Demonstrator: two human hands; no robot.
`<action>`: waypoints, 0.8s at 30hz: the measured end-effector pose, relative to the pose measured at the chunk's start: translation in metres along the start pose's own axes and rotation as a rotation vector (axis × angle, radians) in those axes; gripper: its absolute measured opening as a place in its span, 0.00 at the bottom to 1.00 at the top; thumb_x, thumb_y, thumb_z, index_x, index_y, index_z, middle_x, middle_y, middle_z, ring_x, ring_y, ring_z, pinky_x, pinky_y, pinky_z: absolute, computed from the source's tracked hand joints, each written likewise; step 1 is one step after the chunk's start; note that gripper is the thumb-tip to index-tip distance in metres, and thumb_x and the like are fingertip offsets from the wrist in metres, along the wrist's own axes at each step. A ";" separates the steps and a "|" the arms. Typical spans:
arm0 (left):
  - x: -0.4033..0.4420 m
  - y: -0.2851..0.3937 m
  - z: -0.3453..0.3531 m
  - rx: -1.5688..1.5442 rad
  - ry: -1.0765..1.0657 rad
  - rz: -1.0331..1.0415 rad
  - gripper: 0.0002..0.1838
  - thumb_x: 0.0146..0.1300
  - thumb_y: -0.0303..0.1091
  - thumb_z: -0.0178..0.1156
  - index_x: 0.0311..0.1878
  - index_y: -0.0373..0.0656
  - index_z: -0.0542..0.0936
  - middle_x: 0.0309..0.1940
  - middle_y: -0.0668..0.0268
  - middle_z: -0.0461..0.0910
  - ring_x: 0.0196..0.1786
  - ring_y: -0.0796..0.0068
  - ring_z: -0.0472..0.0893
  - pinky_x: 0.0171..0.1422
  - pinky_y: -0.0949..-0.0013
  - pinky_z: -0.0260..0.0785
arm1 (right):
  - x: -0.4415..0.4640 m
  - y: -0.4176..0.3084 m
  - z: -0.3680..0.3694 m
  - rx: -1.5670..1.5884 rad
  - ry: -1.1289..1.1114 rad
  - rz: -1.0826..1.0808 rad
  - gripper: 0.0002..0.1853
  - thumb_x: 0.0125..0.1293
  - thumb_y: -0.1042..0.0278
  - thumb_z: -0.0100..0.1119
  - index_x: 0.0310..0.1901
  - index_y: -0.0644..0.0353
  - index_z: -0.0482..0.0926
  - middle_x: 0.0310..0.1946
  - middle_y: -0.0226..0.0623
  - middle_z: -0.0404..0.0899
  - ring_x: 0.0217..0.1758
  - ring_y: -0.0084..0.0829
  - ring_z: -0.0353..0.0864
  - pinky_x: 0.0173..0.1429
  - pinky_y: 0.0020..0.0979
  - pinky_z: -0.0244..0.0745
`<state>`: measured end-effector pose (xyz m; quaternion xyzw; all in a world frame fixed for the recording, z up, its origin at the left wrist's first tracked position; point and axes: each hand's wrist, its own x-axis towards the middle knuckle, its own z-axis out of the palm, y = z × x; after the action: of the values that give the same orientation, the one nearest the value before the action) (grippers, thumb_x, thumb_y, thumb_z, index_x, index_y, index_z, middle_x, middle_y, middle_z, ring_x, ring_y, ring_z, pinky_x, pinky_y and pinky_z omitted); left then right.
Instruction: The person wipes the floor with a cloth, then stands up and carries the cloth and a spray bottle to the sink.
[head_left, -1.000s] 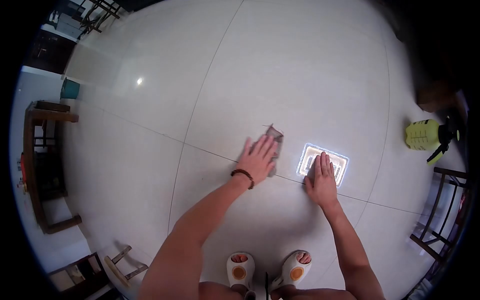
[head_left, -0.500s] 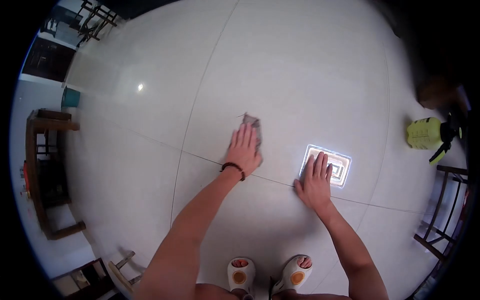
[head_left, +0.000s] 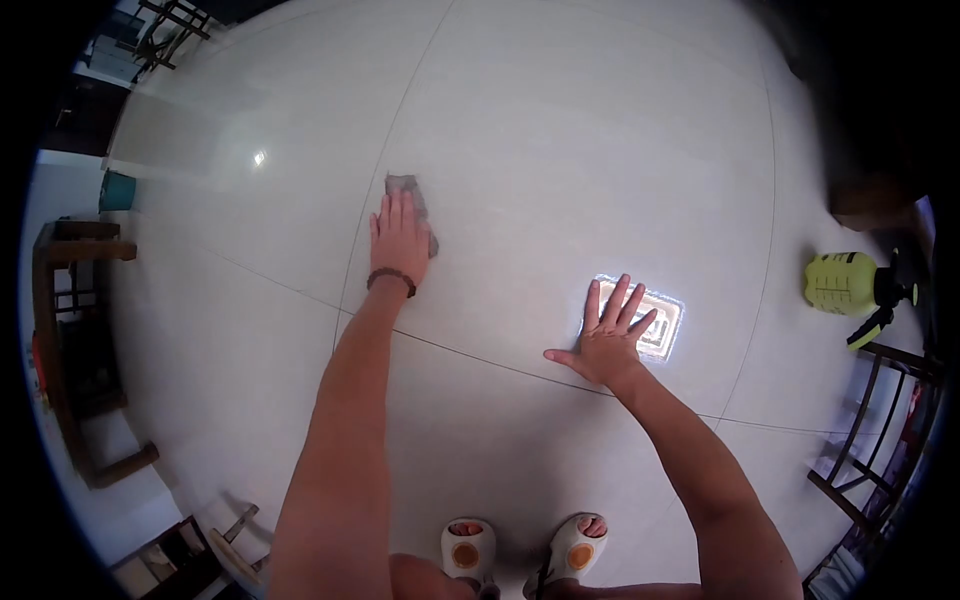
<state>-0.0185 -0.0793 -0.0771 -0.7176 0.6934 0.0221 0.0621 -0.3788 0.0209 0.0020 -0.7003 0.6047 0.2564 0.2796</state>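
Note:
My left hand (head_left: 400, 236), with a dark bead bracelet at the wrist, lies flat on a crumpled grey-brown cloth (head_left: 402, 184) on the pale tiled floor (head_left: 560, 150). The cloth shows beyond the fingertips and along the hand's right side, the rest being covered by the palm. My right hand (head_left: 610, 335) has its fingers spread wide and holds nothing. It is over or on the floor beside a bright rectangular reflection (head_left: 662, 325), overlapping its left part.
A yellow-green spray bottle (head_left: 842, 283) is at the right, above a dark metal frame (head_left: 860, 440). Wooden furniture (head_left: 65, 350) and a teal bucket (head_left: 117, 190) stand at the left. My feet in white slippers (head_left: 468, 550) are at the bottom.
My left hand and the cloth have moved left and away from my feet. My right hand has shifted a little left, and its fingers have spread apart.

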 end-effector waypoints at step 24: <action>-0.080 -0.108 -0.003 -0.200 -0.150 0.030 0.37 0.72 0.16 0.44 0.86 0.36 0.58 0.88 0.48 0.55 0.89 0.44 0.54 0.92 0.46 0.49 | -0.002 0.002 0.008 0.008 0.080 0.003 0.77 0.58 0.06 0.54 0.89 0.62 0.32 0.85 0.79 0.20 0.86 0.83 0.14 0.76 0.91 0.28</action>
<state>0.0861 0.0030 -0.0588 -0.7060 0.6919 0.1454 0.0415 -0.3809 0.0279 -0.0025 -0.7078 0.6177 0.2261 0.2575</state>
